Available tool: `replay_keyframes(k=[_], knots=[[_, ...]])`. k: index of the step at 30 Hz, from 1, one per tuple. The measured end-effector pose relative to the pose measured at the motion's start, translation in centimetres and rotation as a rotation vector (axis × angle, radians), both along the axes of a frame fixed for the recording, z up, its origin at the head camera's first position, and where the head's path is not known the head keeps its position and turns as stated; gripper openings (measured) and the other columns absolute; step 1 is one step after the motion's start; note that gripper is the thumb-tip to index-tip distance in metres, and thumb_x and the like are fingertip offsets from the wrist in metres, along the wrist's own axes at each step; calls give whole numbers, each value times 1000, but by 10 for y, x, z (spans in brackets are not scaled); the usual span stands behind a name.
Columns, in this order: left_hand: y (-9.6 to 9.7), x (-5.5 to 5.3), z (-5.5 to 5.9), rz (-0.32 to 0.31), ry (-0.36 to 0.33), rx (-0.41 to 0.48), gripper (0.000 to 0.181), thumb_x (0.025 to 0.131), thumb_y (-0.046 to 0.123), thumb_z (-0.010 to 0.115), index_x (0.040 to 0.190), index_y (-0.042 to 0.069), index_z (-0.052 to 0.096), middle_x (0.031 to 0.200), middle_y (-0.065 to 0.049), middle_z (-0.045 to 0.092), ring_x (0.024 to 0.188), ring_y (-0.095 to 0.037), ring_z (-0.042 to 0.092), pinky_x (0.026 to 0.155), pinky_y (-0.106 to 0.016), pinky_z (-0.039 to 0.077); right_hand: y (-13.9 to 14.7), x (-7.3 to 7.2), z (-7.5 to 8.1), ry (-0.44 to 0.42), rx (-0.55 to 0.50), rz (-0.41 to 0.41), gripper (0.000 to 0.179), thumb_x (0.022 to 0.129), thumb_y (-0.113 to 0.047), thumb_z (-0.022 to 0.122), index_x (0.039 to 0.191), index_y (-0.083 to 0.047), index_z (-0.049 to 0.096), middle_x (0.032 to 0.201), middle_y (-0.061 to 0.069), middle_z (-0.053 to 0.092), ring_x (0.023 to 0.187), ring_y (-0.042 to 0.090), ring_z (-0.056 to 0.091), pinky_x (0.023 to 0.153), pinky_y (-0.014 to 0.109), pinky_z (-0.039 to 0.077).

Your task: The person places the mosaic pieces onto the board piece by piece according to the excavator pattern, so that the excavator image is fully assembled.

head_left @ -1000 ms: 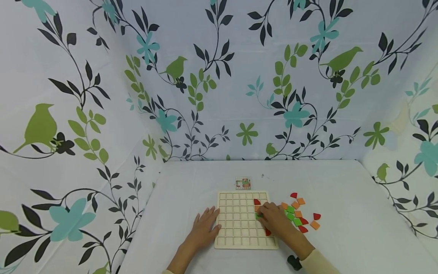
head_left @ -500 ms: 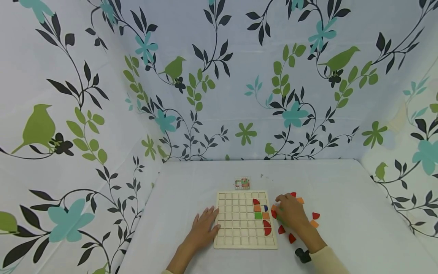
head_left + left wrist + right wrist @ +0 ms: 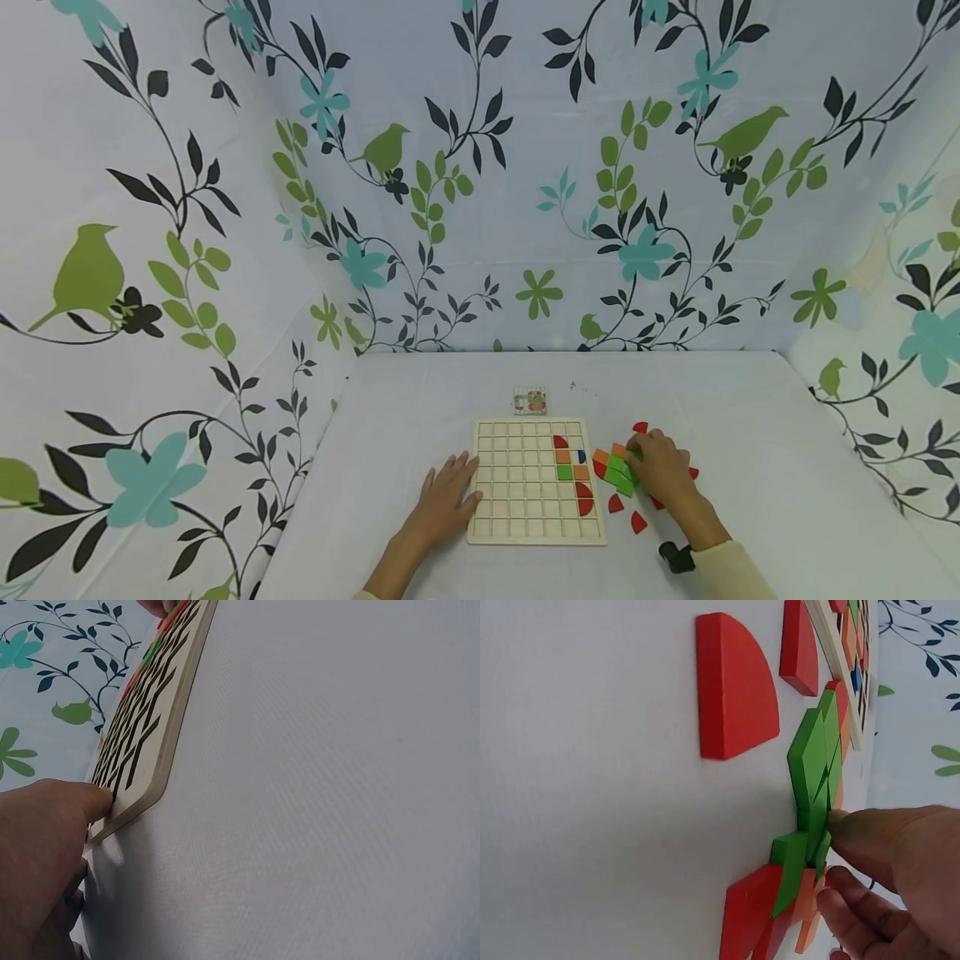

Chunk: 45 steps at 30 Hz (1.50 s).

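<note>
Moving rightward from the strip beside the board, the right hand [image 3: 662, 467] is now hovering low over the right side of the loose pile, leaving green blocks [image 3: 618, 472] showing on its left. Its wrist is coming in from the near right, the palm is facing down and the fingers are bending; the thumb is touching a green block, but whether the hand is pinching it I cannot tell. Meanwhile the left hand [image 3: 444, 492] is staying flat, fingers loosely spread and gripping nothing, its tips touching the left edge of the board [image 3: 501, 492].

Around the right hand, the green blocks are crowding together with orange blocks [image 3: 618, 450], all thick, flat-faced and smooth. Red quarter-circle blocks [image 3: 739, 686] are lying about them, two sitting apart on the near side. Pale wood is forming the board, rounded at the corner and ruled into a grid of compartments; its two rightmost columns are holding red, orange and green pieces and a blue piece [image 3: 581, 457].

Farther out, a small patterned card [image 3: 530, 401] is lying beyond the board's far edge, and a black object [image 3: 677, 557] is sitting beside the cream sleeve [image 3: 729, 571]. White, faintly textured cloth is covering the bench [image 3: 375, 433].
</note>
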<state>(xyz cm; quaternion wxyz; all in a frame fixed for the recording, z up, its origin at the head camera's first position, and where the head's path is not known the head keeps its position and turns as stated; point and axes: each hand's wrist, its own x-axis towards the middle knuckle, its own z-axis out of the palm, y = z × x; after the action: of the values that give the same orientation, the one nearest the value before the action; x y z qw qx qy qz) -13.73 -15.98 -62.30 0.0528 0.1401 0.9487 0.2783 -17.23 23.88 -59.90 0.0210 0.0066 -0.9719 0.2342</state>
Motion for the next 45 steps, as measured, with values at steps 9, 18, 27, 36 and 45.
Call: replay_keyframes(k=[9,18,27,36,45], knots=[[0,1,1,0,-8,-1,61,108,36,57,163,14,41,171,-14,34,160,-39,25,126,-72,11,-2,-2,0,-22,4,4,26,93,-14,78,116,-2,72,107,19,66,99,37,60,83,60,47],[-3,1,2,4,-6,-17,61,108,38,56,163,15,41,171,-13,34,160,-39,26,126,-71,12,0,-2,2,-2,22,-24,36,95,-24,80,120,1,72,117,26,66,104,42,61,87,65,45],[0,-1,1,-15,-9,2,61,108,38,56,163,15,41,171,-14,34,160,-40,25,126,-72,12,7,-3,-3,-10,-20,-46,29,95,-17,78,118,0,72,115,26,66,100,40,61,79,57,45],[0,-1,-2,-1,-9,-21,62,108,40,56,163,16,41,172,-12,33,161,-38,24,127,-70,11,-1,-10,-9,19,-5,-49,30,96,-16,77,119,0,69,120,29,62,103,44,60,79,59,47],[-1,-2,-2,-1,0,-19,62,108,40,56,163,16,41,171,-12,34,161,-38,25,126,-71,12,-3,-11,-8,34,-22,-45,30,96,-16,78,119,2,69,120,30,62,103,43,60,78,58,47]])
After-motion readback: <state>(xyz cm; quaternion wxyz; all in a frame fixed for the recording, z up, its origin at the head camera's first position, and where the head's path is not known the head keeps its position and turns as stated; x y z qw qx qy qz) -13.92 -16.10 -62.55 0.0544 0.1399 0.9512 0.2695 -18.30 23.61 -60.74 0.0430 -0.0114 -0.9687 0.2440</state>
